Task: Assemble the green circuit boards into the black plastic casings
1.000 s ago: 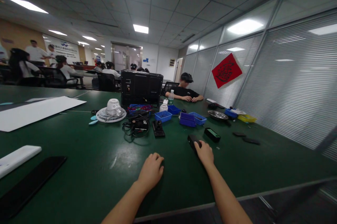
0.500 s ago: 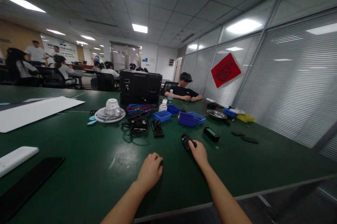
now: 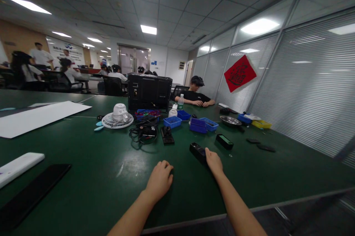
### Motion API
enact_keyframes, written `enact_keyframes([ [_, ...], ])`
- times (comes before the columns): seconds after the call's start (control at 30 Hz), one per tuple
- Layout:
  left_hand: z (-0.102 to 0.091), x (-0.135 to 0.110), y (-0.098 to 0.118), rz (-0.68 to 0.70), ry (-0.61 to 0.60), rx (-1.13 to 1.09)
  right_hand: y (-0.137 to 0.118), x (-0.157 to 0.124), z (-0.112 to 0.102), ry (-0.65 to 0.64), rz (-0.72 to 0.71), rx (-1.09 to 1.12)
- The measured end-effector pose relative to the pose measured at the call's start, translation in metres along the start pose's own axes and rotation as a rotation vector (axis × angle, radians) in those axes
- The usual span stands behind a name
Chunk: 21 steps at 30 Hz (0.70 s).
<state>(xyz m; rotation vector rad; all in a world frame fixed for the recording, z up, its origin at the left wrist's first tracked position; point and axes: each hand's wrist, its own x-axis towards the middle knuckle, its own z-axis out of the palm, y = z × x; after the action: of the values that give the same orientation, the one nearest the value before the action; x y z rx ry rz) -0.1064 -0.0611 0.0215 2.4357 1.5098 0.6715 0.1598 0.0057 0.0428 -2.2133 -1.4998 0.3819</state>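
Note:
My right hand (image 3: 214, 161) grips the near end of a black oblong device (image 3: 197, 149), its fingers closed along the right side. The device lies at a slant on or just above the green table (image 3: 188, 199); its near end is partly hidden by the hand. To the left, my left hand (image 3: 159, 179) rests low over the table with curled fingers. A dark patch shows between its thumb and forefinger, and whatever lies under the palm is hidden. A small black case with a green inside (image 3: 224, 141) sits right of the device.
Further back stand blue bins (image 3: 172, 122), a metal bowl (image 3: 230, 120), a yellow tray (image 3: 261, 124), a white fan part (image 3: 118, 117), tangled black cables (image 3: 144, 132) and a large black casing (image 3: 149, 92). A person (image 3: 196, 95) sits across the table. Flat black pieces (image 3: 265, 148) lie right.
The black device has turned in my right hand and shows a longer, flatter top face. My right hand has shifted slightly right and nearer. My left hand has stayed almost still.

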Motion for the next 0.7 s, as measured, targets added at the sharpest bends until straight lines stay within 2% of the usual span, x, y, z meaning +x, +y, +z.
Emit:
enact_keyframes([
  [0.13, -0.001, 0.000, 0.000, 0.005, 0.001, 0.001, -0.007, -0.008, 0.000, 0.032, -0.059, -0.029],
  [0.43, -0.008, -0.001, 0.006, -0.018, -0.035, 0.003, -0.013, -0.015, 0.007, 0.072, -0.088, -0.168],
  [0.6, -0.008, 0.000, 0.006, -0.014, -0.029, 0.005, -0.009, -0.009, 0.000, 0.143, -0.012, -0.013],
  [0.7, -0.009, 0.000, 0.007, -0.026, -0.046, 0.010, -0.007, -0.012, -0.005, 0.303, -0.025, 0.124],
])
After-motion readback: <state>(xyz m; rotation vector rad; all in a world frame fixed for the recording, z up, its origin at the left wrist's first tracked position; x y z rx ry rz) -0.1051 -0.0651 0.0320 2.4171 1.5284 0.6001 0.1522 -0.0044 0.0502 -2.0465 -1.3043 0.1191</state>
